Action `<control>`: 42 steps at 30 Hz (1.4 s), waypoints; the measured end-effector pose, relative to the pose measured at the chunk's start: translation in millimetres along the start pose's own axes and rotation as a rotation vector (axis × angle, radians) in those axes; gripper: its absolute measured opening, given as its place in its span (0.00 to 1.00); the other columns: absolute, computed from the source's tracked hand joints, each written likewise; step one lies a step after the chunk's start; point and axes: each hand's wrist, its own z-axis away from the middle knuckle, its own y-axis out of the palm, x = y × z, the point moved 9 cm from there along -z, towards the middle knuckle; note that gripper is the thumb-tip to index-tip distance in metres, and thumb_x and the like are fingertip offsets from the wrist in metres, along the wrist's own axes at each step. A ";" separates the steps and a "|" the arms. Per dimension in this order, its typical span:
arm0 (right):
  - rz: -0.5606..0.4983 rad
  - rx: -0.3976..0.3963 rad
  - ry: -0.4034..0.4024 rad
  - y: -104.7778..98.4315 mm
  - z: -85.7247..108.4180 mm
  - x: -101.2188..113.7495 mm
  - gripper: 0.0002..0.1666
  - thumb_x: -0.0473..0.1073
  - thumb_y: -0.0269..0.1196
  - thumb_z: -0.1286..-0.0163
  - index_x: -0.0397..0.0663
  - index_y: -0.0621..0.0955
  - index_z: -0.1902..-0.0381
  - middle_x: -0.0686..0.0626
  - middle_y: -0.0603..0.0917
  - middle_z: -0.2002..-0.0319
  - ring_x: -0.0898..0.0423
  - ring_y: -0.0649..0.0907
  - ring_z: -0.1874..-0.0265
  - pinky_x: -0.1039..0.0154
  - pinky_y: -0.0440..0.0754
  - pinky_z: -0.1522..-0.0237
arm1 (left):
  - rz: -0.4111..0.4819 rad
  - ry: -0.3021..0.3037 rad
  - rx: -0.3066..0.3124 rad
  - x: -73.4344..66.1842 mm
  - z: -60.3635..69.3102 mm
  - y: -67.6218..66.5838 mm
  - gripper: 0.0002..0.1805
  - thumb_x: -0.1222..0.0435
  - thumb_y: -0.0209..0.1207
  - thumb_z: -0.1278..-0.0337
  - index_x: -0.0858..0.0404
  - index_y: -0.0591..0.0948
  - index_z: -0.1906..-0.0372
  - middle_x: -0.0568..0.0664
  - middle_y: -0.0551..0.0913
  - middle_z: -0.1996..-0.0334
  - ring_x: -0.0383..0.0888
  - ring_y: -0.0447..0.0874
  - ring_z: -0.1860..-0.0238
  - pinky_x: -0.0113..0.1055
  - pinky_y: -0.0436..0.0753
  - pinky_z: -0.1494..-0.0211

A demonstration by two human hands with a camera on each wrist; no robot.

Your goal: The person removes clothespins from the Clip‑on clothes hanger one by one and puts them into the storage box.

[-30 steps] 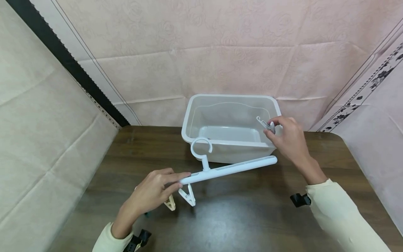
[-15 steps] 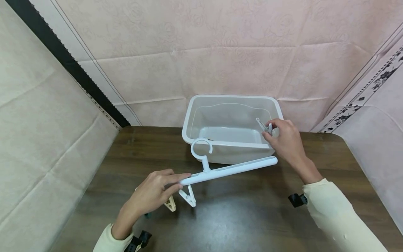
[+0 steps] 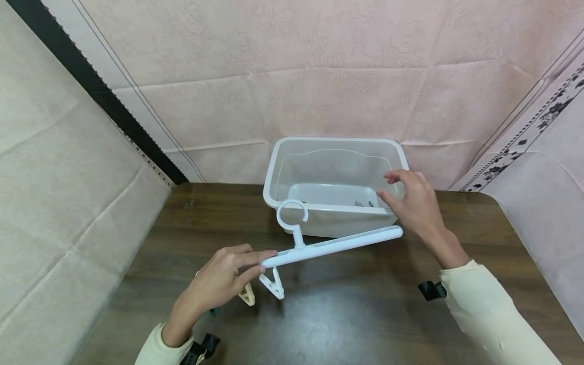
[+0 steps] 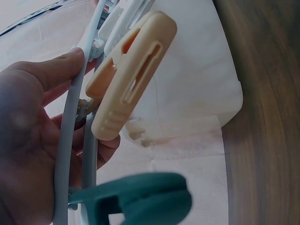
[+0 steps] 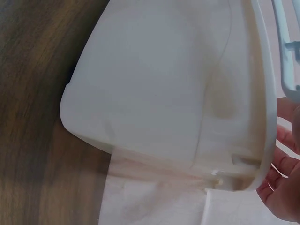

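Note:
My left hand (image 3: 218, 276) grips one end of a pale blue clip hanger (image 3: 339, 244), its hook standing up. From the bar hang a white clothespin (image 3: 274, 285), a beige clothespin (image 4: 136, 75) and a dark green clothespin (image 4: 150, 199), the last mostly hidden by the hand in the head view. At the right end of a whitish plastic tub (image 3: 337, 222), my right hand (image 3: 415, 203) is over the rim with thumb and fingers spread, holding nothing. A small grey clothespin (image 3: 359, 204) lies on the tub's floor, partly hidden by the front wall.
The tub stands at the back of a dark wooden table (image 3: 319, 324), close to a pale patterned cloth (image 3: 337, 101). The hanger's far end is just in front of the tub. More pale cloth hangs at the left and right sides.
My right hand has let go of the grey clothespin, which has dropped into the tub. Its thumb and fingers have parted. The left hand and hanger have stayed almost still.

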 end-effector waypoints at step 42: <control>-0.087 0.056 -0.369 -38.0 49.7 108.4 0.34 0.65 0.52 0.24 0.42 0.80 0.41 0.44 0.80 0.45 0.47 0.77 0.44 0.60 0.69 0.41 | 0.012 0.029 0.021 -9.0 -3.7 5.7 0.20 0.67 0.66 0.37 0.53 0.84 0.40 0.39 0.77 0.71 0.28 0.68 0.81 0.27 0.72 0.80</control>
